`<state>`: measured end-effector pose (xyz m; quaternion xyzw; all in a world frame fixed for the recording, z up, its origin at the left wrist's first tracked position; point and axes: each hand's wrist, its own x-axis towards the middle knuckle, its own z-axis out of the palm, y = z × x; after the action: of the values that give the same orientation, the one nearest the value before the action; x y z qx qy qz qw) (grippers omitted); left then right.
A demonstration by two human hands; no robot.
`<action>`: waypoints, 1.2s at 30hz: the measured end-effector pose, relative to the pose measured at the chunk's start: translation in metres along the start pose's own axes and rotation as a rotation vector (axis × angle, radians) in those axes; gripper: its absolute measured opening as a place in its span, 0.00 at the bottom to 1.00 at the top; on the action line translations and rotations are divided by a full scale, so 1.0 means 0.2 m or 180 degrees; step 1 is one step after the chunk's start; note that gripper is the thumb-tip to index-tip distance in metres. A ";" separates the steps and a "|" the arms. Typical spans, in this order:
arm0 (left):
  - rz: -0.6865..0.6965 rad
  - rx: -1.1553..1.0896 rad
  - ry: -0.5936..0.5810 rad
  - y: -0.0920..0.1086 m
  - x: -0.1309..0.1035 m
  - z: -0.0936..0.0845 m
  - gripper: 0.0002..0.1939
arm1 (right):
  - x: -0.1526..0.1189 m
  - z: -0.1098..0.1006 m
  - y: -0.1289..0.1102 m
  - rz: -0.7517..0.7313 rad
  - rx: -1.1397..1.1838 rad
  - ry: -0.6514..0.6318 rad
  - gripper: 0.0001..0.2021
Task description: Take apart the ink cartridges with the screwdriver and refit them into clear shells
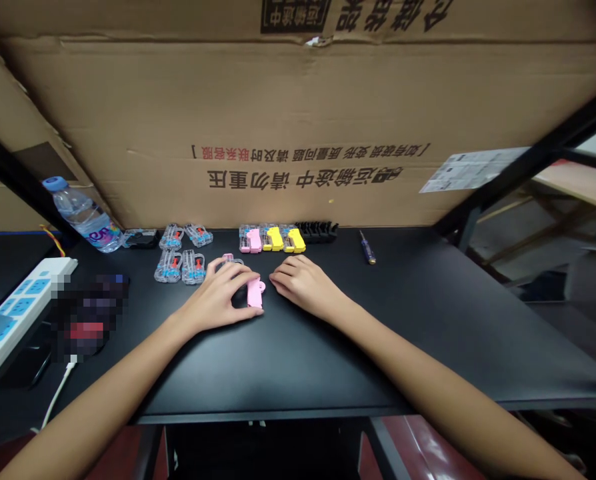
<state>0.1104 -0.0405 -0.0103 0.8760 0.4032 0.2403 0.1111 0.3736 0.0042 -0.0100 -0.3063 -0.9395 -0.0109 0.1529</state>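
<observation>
My left hand [223, 293] pinches a small pink plastic piece [255, 293] between thumb and fingers, low over the black table. A little ring sticks out from the piece's right side. Just right of it, my right hand [303, 283] rests with its fingers curled together; whatever they might hold is hidden. Behind my left hand a clear case with a pink part [228, 258] shows only in part. Farther back stand clear cases fitted with a pink shell [254, 241] and two yellow shells [275, 239], in a row.
Several clear cases with red and blue parts [194, 267] lie left of my hands. A black ridged strip [321, 231] and a screwdriver [367, 248] lie toward the back right. A water bottle [85, 217], power strip [21, 313] and cable [58, 393] occupy the left. Cardboard [298, 100] walls the back.
</observation>
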 end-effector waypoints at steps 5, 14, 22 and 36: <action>-0.0153 0.0013 0.0075 0.00 0.00 0.01 0.31 | 0.00 0.01 -0.01 0.0077 0.0009 -0.0015 0.10; -0.0188 -0.0186 0.0177 -0.01 0.01 0.02 0.32 | 0.02 -0.03 -0.08 0.0993 0.2506 0.0650 0.12; -0.0210 -0.0278 0.0232 -0.01 0.00 0.02 0.38 | 0.03 0.02 -0.11 0.1417 0.3435 0.0620 0.15; -0.0051 -0.0208 0.0285 0.01 0.00 0.02 0.40 | 0.05 0.04 -0.16 0.1595 0.3841 0.0477 0.15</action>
<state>0.1142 -0.0414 -0.0134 0.8570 0.4067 0.2913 0.1234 0.3450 -0.0152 -0.0114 -0.3747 -0.6677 0.5326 0.3607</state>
